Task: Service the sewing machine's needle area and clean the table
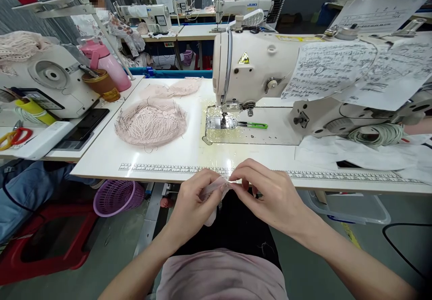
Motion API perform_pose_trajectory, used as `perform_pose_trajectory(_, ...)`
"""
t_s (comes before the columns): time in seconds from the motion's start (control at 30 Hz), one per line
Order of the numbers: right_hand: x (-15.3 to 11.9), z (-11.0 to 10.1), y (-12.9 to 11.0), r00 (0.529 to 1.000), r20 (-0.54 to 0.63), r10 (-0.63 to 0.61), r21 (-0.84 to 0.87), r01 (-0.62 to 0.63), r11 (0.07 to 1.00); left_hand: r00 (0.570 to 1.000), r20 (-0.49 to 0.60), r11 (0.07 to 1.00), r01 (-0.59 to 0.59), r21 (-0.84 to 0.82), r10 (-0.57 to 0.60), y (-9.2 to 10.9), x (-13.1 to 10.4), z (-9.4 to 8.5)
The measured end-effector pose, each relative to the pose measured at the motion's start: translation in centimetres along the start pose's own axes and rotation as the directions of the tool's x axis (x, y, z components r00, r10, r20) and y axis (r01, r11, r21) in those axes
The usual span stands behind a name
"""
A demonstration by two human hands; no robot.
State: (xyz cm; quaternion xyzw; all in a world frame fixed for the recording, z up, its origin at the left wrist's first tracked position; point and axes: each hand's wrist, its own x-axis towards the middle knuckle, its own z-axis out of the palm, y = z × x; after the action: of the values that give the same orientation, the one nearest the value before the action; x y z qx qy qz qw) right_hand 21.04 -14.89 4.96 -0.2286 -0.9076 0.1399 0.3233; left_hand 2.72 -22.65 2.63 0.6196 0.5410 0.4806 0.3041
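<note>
Just in front of the table's front edge, my left hand [199,199] is closed on a small piece of pale pink fabric [211,219], part of which hangs below the fingers. My right hand [266,194] meets it at the fabric's edge, thumb and forefinger pinched together at its tip. Whether a thread is in that pinch is too small to tell. Beyond both hands stands a sewing machine [256,65]. A green-handled tool [253,125] lies on its bed by the needle. Pink lace pieces [151,122] lie on the table to the left.
A printed ruler strip [162,169] runs along the table's front edge [101,172]. White cloth [357,153] and a coil of pale cord [376,134] lie at right. Below left are a purple basket [118,198] and a red stool [50,241]. Another person's sleeve [124,32] shows behind.
</note>
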Motion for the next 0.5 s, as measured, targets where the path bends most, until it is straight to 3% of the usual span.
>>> perform_pose_trajectory(0.5, 0.31, -0.33, -0.42, 0.998, 0.015, -0.066, -0.121, 0.067, 0.99, 0.999, -0.004, 0.999, -0.046, 0.03, 0.046, -0.14, -0.18, -0.01)
